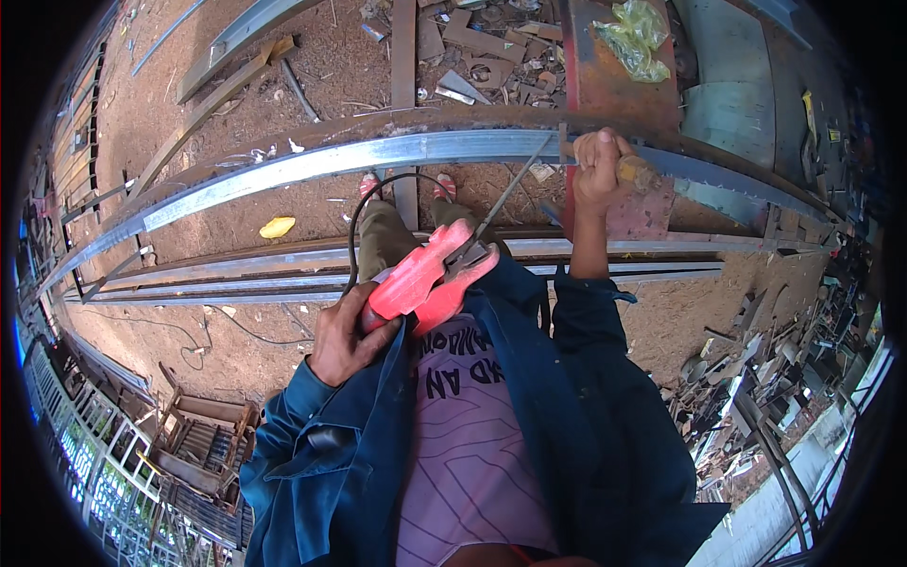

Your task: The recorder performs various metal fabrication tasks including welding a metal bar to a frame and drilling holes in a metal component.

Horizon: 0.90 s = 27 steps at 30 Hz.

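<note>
My left hand [343, 333] is closed round a red welding electrode holder [416, 282] in front of my chest. A thin welding rod [513, 185] is clamped in its jaws and slants up to the right. The rod's tip overlaps the long grey steel beam [378, 152]; whether it touches cannot be told. A black cable [352, 227] loops up from the holder. My right hand [602, 170] is wrapped round what looks like a hammer [640, 176], its worn yellowish-brown handle end sticking out to the right. The tool's other end lies at the beam, beside the rod tip.
More steel bars [227, 260] run crosswise by my legs. A red plate [619, 90] bears a crumpled yellow-green plastic bag [635, 40]. Metal offcuts [491, 57] lie beyond the beam, and a scrap heap [756, 369] at the right. A rusty frame [203, 435] stands lower left.
</note>
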Each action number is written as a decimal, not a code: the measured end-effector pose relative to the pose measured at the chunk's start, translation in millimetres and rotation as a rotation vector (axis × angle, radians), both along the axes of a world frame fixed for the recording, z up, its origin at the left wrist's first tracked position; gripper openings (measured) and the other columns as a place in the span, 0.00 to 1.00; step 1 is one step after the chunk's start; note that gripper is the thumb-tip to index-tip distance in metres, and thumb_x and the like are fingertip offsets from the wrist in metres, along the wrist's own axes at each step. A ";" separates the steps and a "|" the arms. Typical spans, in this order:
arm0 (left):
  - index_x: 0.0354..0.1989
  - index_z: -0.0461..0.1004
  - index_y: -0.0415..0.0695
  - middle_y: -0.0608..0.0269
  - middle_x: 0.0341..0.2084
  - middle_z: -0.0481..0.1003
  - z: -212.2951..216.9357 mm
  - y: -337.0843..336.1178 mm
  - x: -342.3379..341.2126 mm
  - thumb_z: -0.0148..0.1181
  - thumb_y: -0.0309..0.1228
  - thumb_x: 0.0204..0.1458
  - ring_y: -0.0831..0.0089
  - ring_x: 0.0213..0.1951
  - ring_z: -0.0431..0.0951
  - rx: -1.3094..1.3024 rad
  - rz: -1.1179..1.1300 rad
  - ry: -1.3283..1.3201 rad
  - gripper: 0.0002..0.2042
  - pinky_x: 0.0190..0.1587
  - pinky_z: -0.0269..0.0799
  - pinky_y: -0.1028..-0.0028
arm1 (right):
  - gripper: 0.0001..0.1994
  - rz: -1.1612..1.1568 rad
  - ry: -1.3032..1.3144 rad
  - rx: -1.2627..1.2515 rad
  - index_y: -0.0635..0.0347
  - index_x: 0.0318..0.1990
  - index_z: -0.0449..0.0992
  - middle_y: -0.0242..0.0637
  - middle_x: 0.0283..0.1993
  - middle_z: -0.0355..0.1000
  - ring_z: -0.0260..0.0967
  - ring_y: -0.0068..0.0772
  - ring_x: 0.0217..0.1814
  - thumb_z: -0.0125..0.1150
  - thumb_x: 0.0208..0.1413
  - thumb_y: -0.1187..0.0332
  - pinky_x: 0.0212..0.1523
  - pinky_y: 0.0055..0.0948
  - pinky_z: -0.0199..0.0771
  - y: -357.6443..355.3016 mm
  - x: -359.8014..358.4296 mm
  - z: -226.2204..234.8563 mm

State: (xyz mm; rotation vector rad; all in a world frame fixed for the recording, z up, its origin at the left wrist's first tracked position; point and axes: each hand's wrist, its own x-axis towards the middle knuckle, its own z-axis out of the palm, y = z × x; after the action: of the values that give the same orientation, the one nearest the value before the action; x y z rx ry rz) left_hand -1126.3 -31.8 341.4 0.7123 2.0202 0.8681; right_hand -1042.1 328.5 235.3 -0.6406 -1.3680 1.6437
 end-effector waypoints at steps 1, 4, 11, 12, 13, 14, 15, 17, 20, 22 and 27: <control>0.51 0.68 0.37 0.41 0.36 0.77 0.2 0.5 0.0 0.68 0.33 0.45 0.46 0.38 0.79 -0.005 0.002 -0.010 0.25 0.40 0.76 0.61 | 0.16 -0.014 0.021 -0.032 0.59 0.17 0.58 0.28 0.14 0.52 0.49 0.21 0.15 0.54 0.55 0.74 0.18 0.26 0.49 -0.3 -0.2 0.1; 0.51 0.68 0.38 0.41 0.36 0.77 -0.7 2.0 0.5 0.68 0.33 0.45 0.46 0.39 0.79 -0.029 0.015 -0.030 0.25 0.40 0.76 0.61 | 0.16 0.006 -0.014 0.001 0.59 0.17 0.59 0.28 0.14 0.52 0.49 0.21 0.16 0.54 0.55 0.73 0.18 0.26 0.49 1.3 0.4 -2.4; 0.53 0.68 0.39 0.40 0.36 0.77 -5.7 6.2 1.5 0.68 0.34 0.45 0.45 0.39 0.79 0.011 0.017 0.002 0.27 0.40 0.76 0.61 | 0.16 0.019 -0.065 0.019 0.59 0.17 0.60 0.28 0.14 0.54 0.51 0.20 0.16 0.56 0.55 0.71 0.18 0.25 0.49 1.9 -1.9 -2.1; 0.53 0.67 0.39 0.41 0.36 0.77 -6.8 6.7 1.3 0.68 0.35 0.45 0.45 0.39 0.79 0.018 0.004 0.024 0.27 0.40 0.76 0.61 | 0.16 0.020 -0.054 0.006 0.59 0.18 0.60 0.27 0.14 0.55 0.51 0.20 0.16 0.56 0.55 0.71 0.18 0.25 0.49 2.4 -2.3 -2.5; 0.53 0.67 0.39 0.41 0.36 0.77 -7.6 7.4 1.0 0.68 0.35 0.45 0.46 0.38 0.79 0.026 -0.008 0.046 0.27 0.40 0.76 0.61 | 0.15 0.022 -0.042 -0.006 0.59 0.18 0.61 0.27 0.14 0.55 0.51 0.20 0.16 0.56 0.55 0.70 0.18 0.25 0.49 2.8 -2.8 -3.1; 0.53 0.67 0.39 0.41 0.36 0.77 -7.7 8.6 0.8 0.68 0.35 0.45 0.46 0.38 0.79 0.028 -0.006 0.045 0.27 0.40 0.76 0.61 | 0.15 0.024 -0.043 -0.004 0.59 0.18 0.61 0.27 0.14 0.55 0.51 0.20 0.16 0.56 0.55 0.70 0.18 0.25 0.49 2.9 -2.5 -4.6; 0.53 0.68 0.39 0.41 0.35 0.77 -7.2 10.2 0.3 0.68 0.35 0.45 0.46 0.38 0.80 0.023 -0.010 0.041 0.27 0.39 0.76 0.61 | 0.15 0.011 -0.045 0.001 0.60 0.19 0.62 0.27 0.14 0.55 0.52 0.20 0.16 0.57 0.55 0.69 0.18 0.25 0.49 2.8 -2.3 -6.5; 0.53 0.68 0.39 0.41 0.35 0.77 -7.2 12.3 -0.1 0.68 0.35 0.44 0.46 0.38 0.80 0.020 -0.011 0.036 0.27 0.39 0.76 0.61 | 0.14 0.001 -0.046 0.008 0.61 0.19 0.63 0.27 0.14 0.56 0.52 0.20 0.15 0.57 0.55 0.69 0.17 0.24 0.49 1.9 -3.5 -6.5; 0.53 0.68 0.39 0.41 0.34 0.77 -7.9 14.3 0.1 0.68 0.34 0.44 0.47 0.37 0.80 0.036 -0.012 0.031 0.27 0.38 0.76 0.62 | 0.14 0.001 -0.093 0.031 0.62 0.20 0.64 0.27 0.15 0.57 0.53 0.20 0.16 0.58 0.54 0.68 0.17 0.24 0.50 -0.1 -3.4 -5.0; 0.52 0.68 0.39 0.41 0.34 0.77 -7.6 16.1 -0.1 0.68 0.34 0.44 0.47 0.37 0.80 0.030 -0.018 0.033 0.26 0.38 0.76 0.62 | 0.14 0.020 -0.147 0.016 0.60 0.19 0.61 0.29 0.15 0.55 0.51 0.21 0.15 0.51 0.57 0.70 0.19 0.24 0.52 0.1 -1.6 -7.5; 0.52 0.68 0.38 0.41 0.34 0.77 -8.0 13.1 0.6 0.68 0.33 0.44 0.47 0.37 0.80 0.019 -0.018 0.026 0.26 0.39 0.76 0.62 | 0.13 -0.027 -0.183 0.128 0.61 0.21 0.63 0.29 0.15 0.54 0.50 0.20 0.16 0.51 0.57 0.71 0.19 0.24 0.52 2.9 2.4 -16.7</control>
State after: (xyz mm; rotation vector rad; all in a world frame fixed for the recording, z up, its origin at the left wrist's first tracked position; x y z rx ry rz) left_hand -1125.7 -18.7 333.4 0.7555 2.0277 0.8731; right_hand -1039.7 331.4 218.6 -0.7452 -1.5753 1.4916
